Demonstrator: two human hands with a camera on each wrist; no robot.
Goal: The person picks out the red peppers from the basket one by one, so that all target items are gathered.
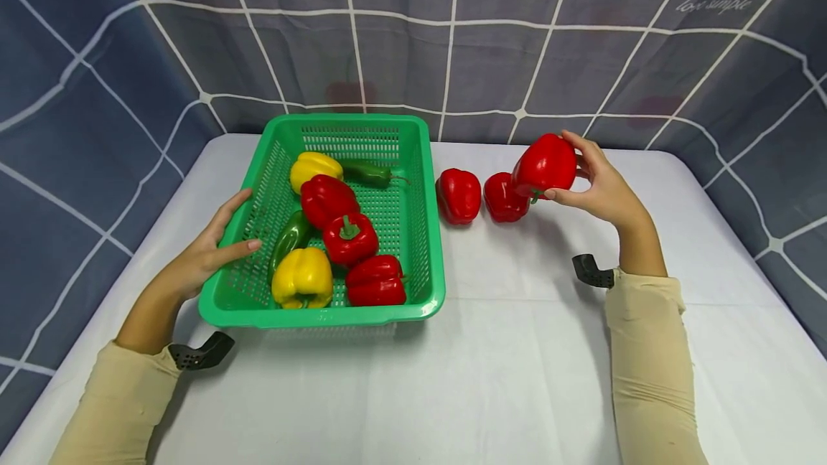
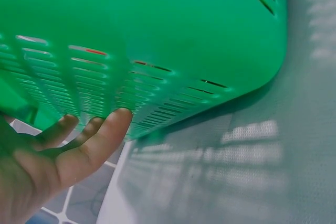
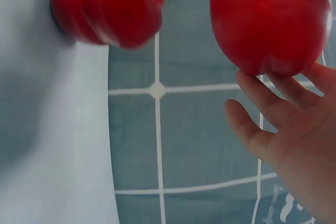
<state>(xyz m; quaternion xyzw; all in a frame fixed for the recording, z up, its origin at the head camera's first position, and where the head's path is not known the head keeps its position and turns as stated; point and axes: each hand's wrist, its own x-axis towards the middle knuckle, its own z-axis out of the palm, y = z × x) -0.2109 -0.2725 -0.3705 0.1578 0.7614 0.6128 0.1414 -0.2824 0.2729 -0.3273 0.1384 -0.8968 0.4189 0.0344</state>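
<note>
My right hand (image 1: 597,189) holds a red bell pepper (image 1: 545,163) above the table between thumb and fingers, its green stem pointing down. In the right wrist view the fingers spread along the underside of that bell pepper (image 3: 270,24). Two more red bell peppers, one at the left (image 1: 459,196) and one partly behind the held one (image 1: 504,199), lie on the table. My left hand (image 1: 207,246) grips the left rim of a green basket (image 1: 323,316), thumb over the edge. Other fingers of the left hand (image 2: 68,156) lie along the basket's slotted outer wall.
Inside the basket lie red bell peppers (image 1: 376,280), yellow bell peppers (image 1: 302,277) and long green peppers (image 1: 365,173). A white cloth covers the table (image 1: 504,379). Grey checked curtain (image 1: 413,56) encloses the back and sides. Black wrist mounts (image 1: 591,271) stick out from both sleeves.
</note>
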